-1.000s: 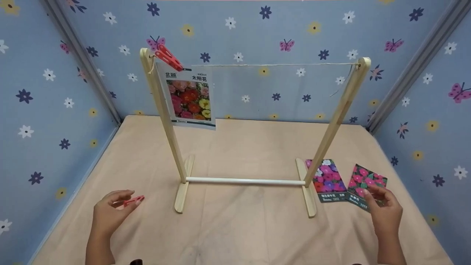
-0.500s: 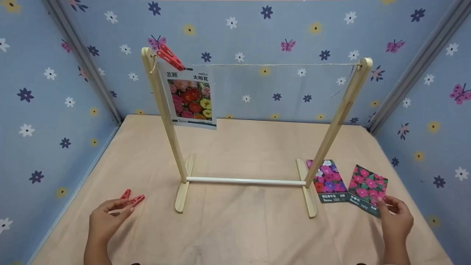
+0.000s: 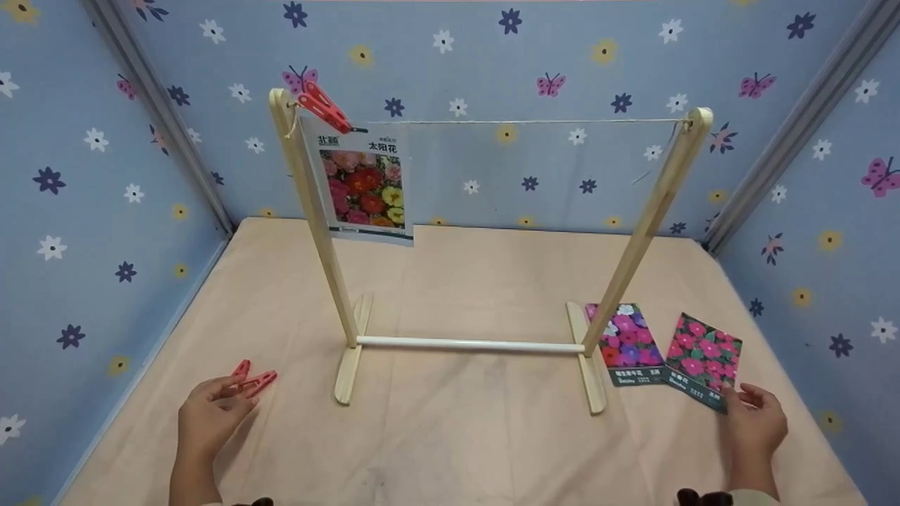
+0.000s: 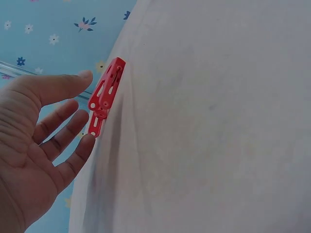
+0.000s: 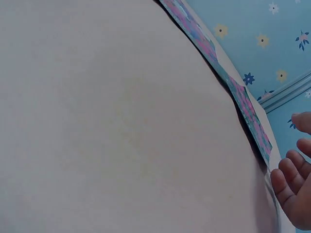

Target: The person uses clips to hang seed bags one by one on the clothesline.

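Observation:
My left hand (image 3: 211, 414) is at the left of the table beside two red clothespins (image 4: 108, 86). In the left wrist view its thumb and fingers are spread apart, with the clothespins just past the fingertips. My right hand (image 3: 758, 418) is at the lower right corner of a pink-flower seed packet (image 3: 703, 351), its fingers loosely bent in the right wrist view. A second seed packet (image 3: 628, 341) with purple, pink and white flowers lies to its left. Another seed packet (image 3: 362, 186) hangs from a string (image 3: 520, 122), clipped by a red clothespin (image 3: 323, 107).
A wooden stand (image 3: 320, 239) with two uprights and a white crossbar (image 3: 471, 345) occupies the middle of the table. Its right foot (image 3: 592, 383) is close to the purple-flower packet. The beige cloth (image 3: 457, 436) covers the table, and flowered walls (image 3: 457, 70) enclose it.
My right hand has shifted right and toward me, from over the pink-flower packet to its corner. The left hand has drawn back slightly, uncovering the second clothespin. Both packets on the table stay put.

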`<state>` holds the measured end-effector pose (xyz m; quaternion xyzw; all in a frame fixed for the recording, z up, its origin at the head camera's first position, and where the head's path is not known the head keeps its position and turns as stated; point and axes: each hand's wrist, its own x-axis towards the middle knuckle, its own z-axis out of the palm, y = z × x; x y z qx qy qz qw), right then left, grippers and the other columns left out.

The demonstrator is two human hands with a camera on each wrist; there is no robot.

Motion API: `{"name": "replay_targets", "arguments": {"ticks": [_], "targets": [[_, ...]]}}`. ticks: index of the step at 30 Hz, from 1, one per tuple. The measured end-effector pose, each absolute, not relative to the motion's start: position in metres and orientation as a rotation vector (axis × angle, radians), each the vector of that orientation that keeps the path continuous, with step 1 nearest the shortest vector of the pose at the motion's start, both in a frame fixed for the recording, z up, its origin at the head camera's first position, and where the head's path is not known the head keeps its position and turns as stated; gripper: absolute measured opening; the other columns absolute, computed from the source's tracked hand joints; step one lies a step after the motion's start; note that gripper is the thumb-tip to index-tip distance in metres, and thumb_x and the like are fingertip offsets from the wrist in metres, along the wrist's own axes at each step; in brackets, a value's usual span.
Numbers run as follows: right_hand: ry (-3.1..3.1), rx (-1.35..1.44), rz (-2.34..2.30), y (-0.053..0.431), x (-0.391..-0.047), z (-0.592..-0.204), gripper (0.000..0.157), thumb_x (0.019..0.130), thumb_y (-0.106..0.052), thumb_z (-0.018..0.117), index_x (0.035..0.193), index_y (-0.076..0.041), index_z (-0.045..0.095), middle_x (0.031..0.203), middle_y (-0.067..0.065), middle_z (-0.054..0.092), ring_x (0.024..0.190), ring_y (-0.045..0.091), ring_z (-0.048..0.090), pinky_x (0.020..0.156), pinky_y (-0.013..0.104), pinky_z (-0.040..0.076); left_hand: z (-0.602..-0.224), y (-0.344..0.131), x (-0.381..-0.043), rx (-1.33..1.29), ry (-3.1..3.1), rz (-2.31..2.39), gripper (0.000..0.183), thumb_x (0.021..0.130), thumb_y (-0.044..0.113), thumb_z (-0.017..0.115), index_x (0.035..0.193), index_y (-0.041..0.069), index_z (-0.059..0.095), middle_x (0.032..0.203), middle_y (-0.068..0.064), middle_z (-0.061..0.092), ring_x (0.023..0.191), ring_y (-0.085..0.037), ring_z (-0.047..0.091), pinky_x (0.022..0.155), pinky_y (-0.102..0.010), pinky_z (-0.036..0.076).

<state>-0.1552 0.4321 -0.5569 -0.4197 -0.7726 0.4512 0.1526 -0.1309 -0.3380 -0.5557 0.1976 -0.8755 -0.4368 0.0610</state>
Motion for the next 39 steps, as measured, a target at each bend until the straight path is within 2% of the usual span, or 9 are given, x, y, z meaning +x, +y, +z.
{"name": "replay_targets", "arguments": {"ticks": [3, 6, 8, 10, 13, 16, 26, 33, 39], "targets": [[-2.244, -1.240, 1.283, 0.433, -0.158, -0.563, 0.055, 0.097, -0.031, 0.059, 0.140, 0.002, 0.047, 0.128, 0.020, 0.050, 0.104, 0.027, 0.050, 0.056, 0.015, 0.040, -0.558, -0.337, -0.133, 0.596, -2.673, -1.290, 0.044, 0.082, 0.006, 0.074, 0.125, -0.003, 0.063, 0.130, -0.020, 0.050, 0.111, -0.037, 0.057, 0.083, -0.029, 0.055], [-2.301, -1.212, 1.241, 0.433, -0.158, -0.567, 0.059, 0.097, -0.032, 0.058, 0.140, 0.005, 0.045, 0.130, 0.025, 0.049, 0.115, 0.036, 0.048, 0.076, 0.032, 0.050, -0.560, -0.337, -0.136, 0.581, -2.693, -1.270, 0.045, 0.083, 0.005, 0.073, 0.126, -0.003, 0.062, 0.131, -0.022, 0.049, 0.114, -0.038, 0.054, 0.095, -0.047, 0.049], [-2.348, -1.192, 1.212, 0.433, -0.159, -0.568, 0.064, 0.096, -0.035, 0.059, 0.141, 0.007, 0.042, 0.133, 0.028, 0.048, 0.121, 0.040, 0.046, 0.093, 0.046, 0.046, -0.561, -0.336, -0.138, 0.574, -2.699, -1.279, 0.047, 0.083, 0.006, 0.074, 0.127, -0.003, 0.061, 0.132, -0.023, 0.048, 0.118, -0.039, 0.050, 0.100, -0.052, 0.043], [-2.401, -1.176, 1.178, 0.433, -0.162, -0.567, 0.070, 0.095, -0.038, 0.060, 0.142, 0.010, 0.039, 0.134, 0.032, 0.047, 0.125, 0.043, 0.044, 0.103, 0.053, 0.038, -0.561, -0.335, -0.141, 0.579, -2.707, -1.300, 0.049, 0.084, 0.007, 0.075, 0.128, -0.003, 0.060, 0.135, -0.024, 0.046, 0.123, -0.041, 0.045, 0.104, -0.054, 0.039], [-2.493, -1.189, 1.096, 0.431, -0.166, -0.564, 0.075, 0.094, -0.040, 0.062, 0.140, 0.014, 0.039, 0.134, 0.035, 0.045, 0.126, 0.046, 0.042, 0.105, 0.054, 0.036, -0.562, -0.335, -0.145, 0.592, -2.719, -1.332, 0.052, 0.083, 0.008, 0.077, 0.130, -0.004, 0.058, 0.136, -0.026, 0.044, 0.127, -0.043, 0.040, 0.107, -0.056, 0.034], [-2.582, -1.220, 1.002, 0.429, -0.169, -0.563, 0.077, 0.092, -0.041, 0.064, 0.138, 0.017, 0.039, 0.134, 0.037, 0.041, 0.125, 0.048, 0.040, 0.105, 0.055, 0.035, -0.564, -0.335, -0.147, 0.596, -2.730, -1.340, 0.053, 0.083, 0.009, 0.077, 0.131, -0.004, 0.057, 0.137, -0.027, 0.044, 0.126, -0.043, 0.041, 0.107, -0.057, 0.033], [-2.635, -1.171, 0.954, 0.426, -0.171, -0.566, 0.068, 0.091, -0.028, 0.068, 0.136, 0.017, 0.042, 0.125, 0.035, 0.038, 0.117, 0.046, 0.038, 0.101, 0.056, 0.033, -0.567, -0.331, -0.145, 0.627, -2.727, -1.290, 0.042, 0.084, 0.004, 0.074, 0.123, -0.004, 0.063, 0.132, -0.026, 0.048, 0.122, -0.041, 0.046, 0.104, -0.054, 0.039], [-2.696, -1.114, 1.101, 0.438, -0.156, -0.555, 0.072, 0.088, -0.022, 0.071, 0.140, 0.015, 0.037, 0.134, 0.037, 0.043, 0.125, 0.049, 0.038, 0.108, 0.058, 0.028, -0.567, -0.329, -0.142, 0.604, -2.715, -1.266, 0.039, 0.083, -0.001, 0.073, 0.120, -0.004, 0.064, 0.127, -0.025, 0.053, 0.119, -0.041, 0.049, 0.102, -0.054, 0.041], [-2.672, -1.158, 1.167, 0.442, -0.147, -0.559, 0.083, 0.087, -0.037, 0.072, 0.145, 0.010, 0.033, 0.141, 0.034, 0.038, 0.131, 0.048, 0.031, 0.111, 0.058, 0.023, -0.568, -0.329, -0.138, 0.539, -2.712, -1.223, 0.038, 0.083, 0.000, 0.073, 0.119, -0.005, 0.064, 0.126, -0.025, 0.057, 0.122, -0.041, 0.051, 0.103, -0.052, 0.040]]}}
